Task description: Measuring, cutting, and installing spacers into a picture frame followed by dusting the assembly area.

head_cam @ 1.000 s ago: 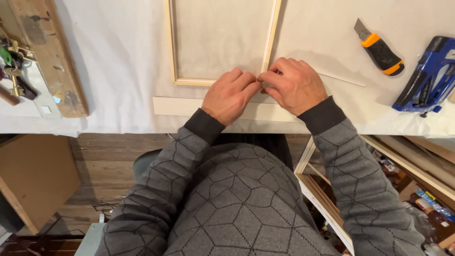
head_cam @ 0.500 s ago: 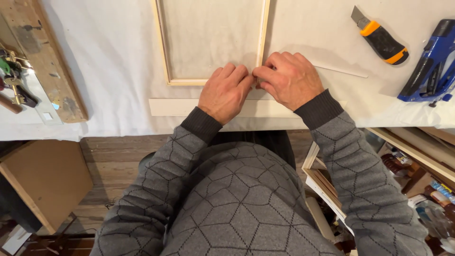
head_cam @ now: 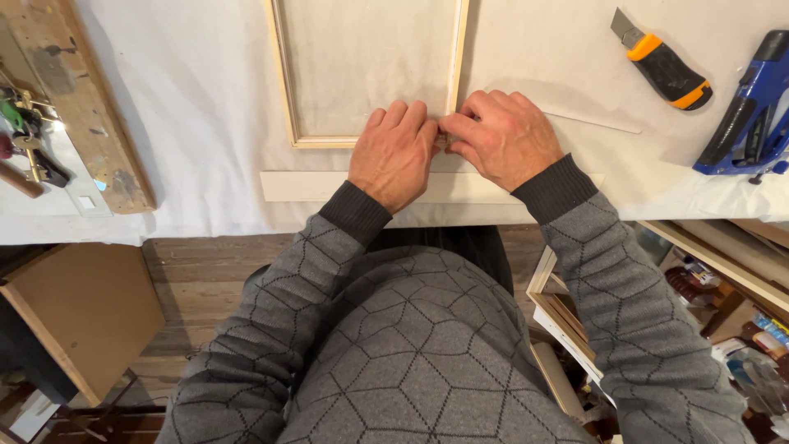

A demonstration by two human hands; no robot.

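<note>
Both hands meet at the wooden frame's (head_cam: 370, 141) near right corner. The left hand (head_cam: 394, 154) lies curled on it; the right hand (head_cam: 501, 136) pinches something too small to tell. A utility knife (head_cam: 664, 64) lies well right of them on the bench (head_cam: 189, 99).

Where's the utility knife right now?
In the head view, the orange-and-black utility knife lies on the white table cover at upper right, between the wooden frame and the blue staple gun, beyond the right hand.

Looking down, I see my left hand (head_cam: 394, 152) and right hand (head_cam: 501, 136) pressed together at the near right corner of a pale wooden frame (head_cam: 283, 90) lying on white paper (head_cam: 189, 90). A flat white strip (head_cam: 300, 186) lies just below them. To the right rest an orange-and-black utility knife (head_cam: 664, 67) and a blue staple gun (head_cam: 749, 107). A worn wooden board (head_cam: 78, 99) sits at left.
</note>
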